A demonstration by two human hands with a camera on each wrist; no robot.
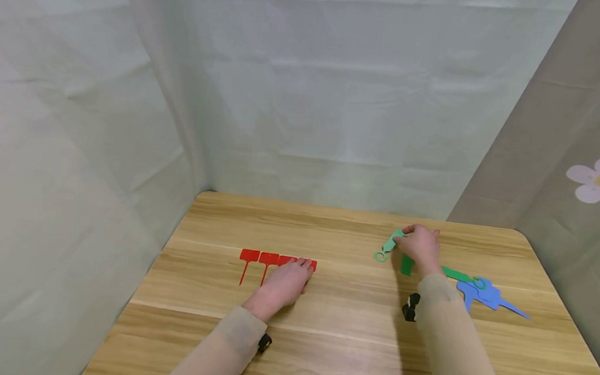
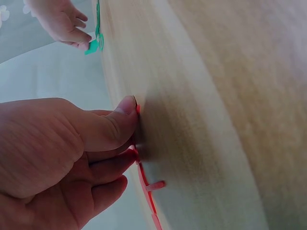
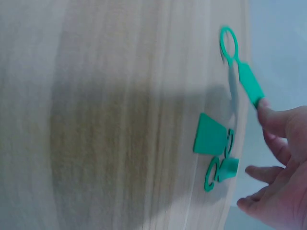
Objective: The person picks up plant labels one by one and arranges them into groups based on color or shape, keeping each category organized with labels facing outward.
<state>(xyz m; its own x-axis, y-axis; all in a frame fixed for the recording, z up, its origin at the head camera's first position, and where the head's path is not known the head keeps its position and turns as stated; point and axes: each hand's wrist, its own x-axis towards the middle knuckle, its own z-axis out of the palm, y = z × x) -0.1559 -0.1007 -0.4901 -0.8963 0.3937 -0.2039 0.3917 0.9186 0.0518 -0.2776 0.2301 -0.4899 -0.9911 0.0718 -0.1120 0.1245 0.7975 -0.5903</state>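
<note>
My left hand (image 1: 287, 282) lies over the right end of a row of flat red T-shaped plant labels (image 1: 250, 255). In the left wrist view its thumb and fingertips pinch the edge of a red label (image 2: 138, 109) at the tabletop. Over at the right, my right hand (image 1: 421, 245) holds a flat green label with a ring end (image 1: 392, 240) between thumb and fingers. Its ring points away from the hand in the right wrist view, low over the table. Below that hand lie several other green labels (image 3: 211, 136), some with open hooks.
Blue labels (image 1: 488, 295) overlap in a pile on the right of the wooden table (image 1: 342, 324), touching the hooked end of a green label (image 1: 456, 274). Pale cloth (image 1: 347, 109) hangs behind the table and along both sides. Black wrist cameras (image 1: 410, 307) sit under the sleeves.
</note>
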